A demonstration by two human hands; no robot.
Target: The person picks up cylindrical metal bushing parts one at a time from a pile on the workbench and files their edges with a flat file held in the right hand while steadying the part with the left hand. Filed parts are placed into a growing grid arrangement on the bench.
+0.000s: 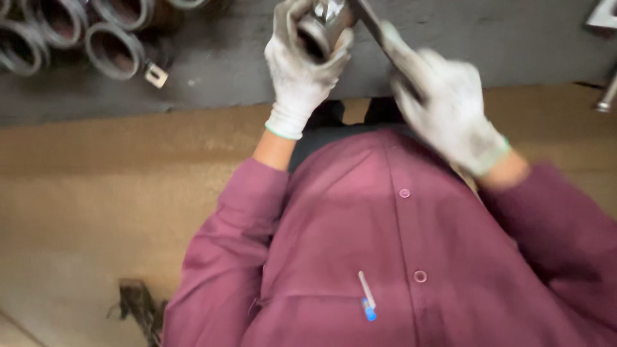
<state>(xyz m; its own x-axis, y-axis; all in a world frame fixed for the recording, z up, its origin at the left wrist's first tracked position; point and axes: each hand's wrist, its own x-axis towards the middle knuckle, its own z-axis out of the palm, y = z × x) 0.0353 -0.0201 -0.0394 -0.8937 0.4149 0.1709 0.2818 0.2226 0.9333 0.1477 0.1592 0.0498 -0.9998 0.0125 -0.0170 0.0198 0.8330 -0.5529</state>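
Observation:
My left hand [300, 64], in a white knit glove, is closed around a short metal tube fitting [321, 26] at the top of the view. My right hand [443, 103], also gloved and blurred by motion, grips the handle of a long metal tool [376, 26] whose far end meets the fitting. Both hands are held above a dark grey work surface [231, 71]. My maroon buttoned shirt [398, 257] fills the lower half of the view, with a white and blue pen [367, 295] clipped in its chest pocket.
Several metal rings [112, 48] lie grouped at the top left on the grey surface, with a small metal tag [156, 75] beside them. Metal parts [607, 96] show at the right edge. A brown floor [96, 186] lies below, with dark debris [138, 308] at the bottom left.

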